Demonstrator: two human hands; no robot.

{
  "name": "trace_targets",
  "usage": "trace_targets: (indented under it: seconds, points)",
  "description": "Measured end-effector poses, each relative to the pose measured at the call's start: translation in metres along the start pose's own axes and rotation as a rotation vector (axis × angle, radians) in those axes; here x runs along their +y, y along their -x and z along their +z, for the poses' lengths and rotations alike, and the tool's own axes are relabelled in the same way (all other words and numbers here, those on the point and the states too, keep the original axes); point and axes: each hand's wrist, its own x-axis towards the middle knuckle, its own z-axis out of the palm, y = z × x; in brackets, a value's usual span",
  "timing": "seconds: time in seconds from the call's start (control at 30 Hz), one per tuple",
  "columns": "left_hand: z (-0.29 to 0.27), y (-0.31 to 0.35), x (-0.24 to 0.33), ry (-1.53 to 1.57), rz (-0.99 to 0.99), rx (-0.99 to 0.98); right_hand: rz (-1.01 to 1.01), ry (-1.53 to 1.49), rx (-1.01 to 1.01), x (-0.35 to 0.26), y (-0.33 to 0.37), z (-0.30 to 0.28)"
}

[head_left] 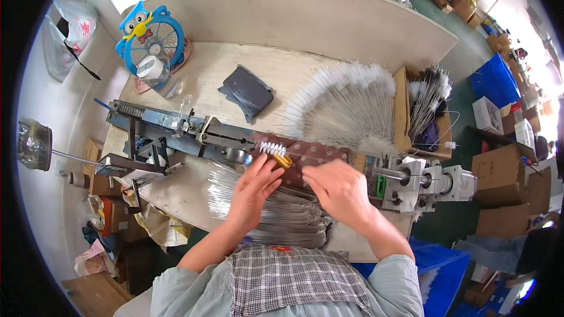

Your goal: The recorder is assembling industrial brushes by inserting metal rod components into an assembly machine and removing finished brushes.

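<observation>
My left hand [252, 185] is in the middle of the bench, its fingers closed at a small wire brush [272, 148] with white bristles. Yellow-gold pieces [284, 160] show at the fingertips, partly covered by them. To the right, my right hand [342, 186] is curled with thumb and forefinger pinched; what they hold is too thin to make out. Beneath both hands lies a dark red dotted cloth [317, 154]. A thick bundle of thin metal wires [288, 217] lies between my forearms, close to my checked apron.
A long metal fixture [217, 135] runs left of my hands; a motor-like clamp unit [426, 182] stands right. Finished-looking white-tipped wire brushes [346, 103] fan out behind, beside a cardboard box [404, 111]. A dark phone [248, 90] and blue fan [154, 41] are further back.
</observation>
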Motion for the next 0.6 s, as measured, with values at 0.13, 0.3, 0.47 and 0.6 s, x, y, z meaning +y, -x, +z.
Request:
trace_targets:
  seconds: [0.13, 0.3, 0.47, 0.6]
  points:
    - [-0.067, 0.007, 0.016, -0.103, 0.086, 0.17, 0.073, -0.091, -0.187, 0.016, 0.044, 0.024]
    - [-0.227, 0.029, 0.033, 0.544, 0.195, 0.786, 0.091, -0.077, -0.243, 0.0, 0.058, 0.046]
    - [-0.371, 0.062, 0.072, 0.084, 0.559, 1.14, 0.19, 0.036, -0.497, 0.004, 0.048, 0.046]
    - [-0.386, 0.053, 0.075, 0.242, 0.513, 1.058, 0.248, 0.062, -0.448, 0.007, 0.045, 0.03]
